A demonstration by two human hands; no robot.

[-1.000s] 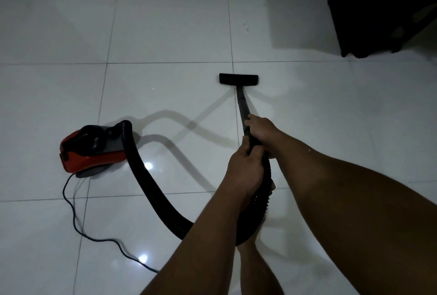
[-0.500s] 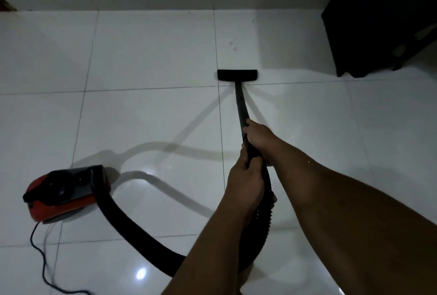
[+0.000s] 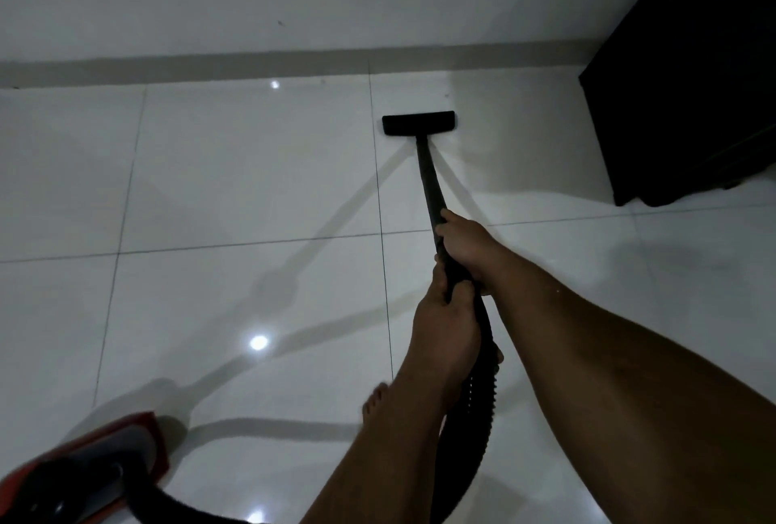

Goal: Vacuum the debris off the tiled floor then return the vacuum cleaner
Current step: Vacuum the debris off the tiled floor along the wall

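Note:
A black vacuum wand (image 3: 428, 175) runs forward from my hands to its flat floor nozzle (image 3: 418, 122), which rests on the white tiled floor (image 3: 235, 196) close to the wall. My right hand (image 3: 466, 244) grips the wand higher up. Just behind it, my left hand (image 3: 445, 322) grips the wand where the ribbed black hose (image 3: 476, 410) begins. The hose curves down and back toward the red and black vacuum cleaner body (image 3: 84, 469) at the bottom left. A tiny speck (image 3: 446, 95) lies on the tile beyond the nozzle.
A dark cabinet (image 3: 688, 82) stands at the right against the wall. A grey skirting strip (image 3: 252, 64) runs along the wall base. My bare foot (image 3: 378, 402) shows under my left forearm. Ceiling lights reflect off the glossy tiles.
The nozzle has been pushed forward toward the wall, over the spot where small debris lay. My view moved forward, so the vacuum body now sits at the bottom left edge.

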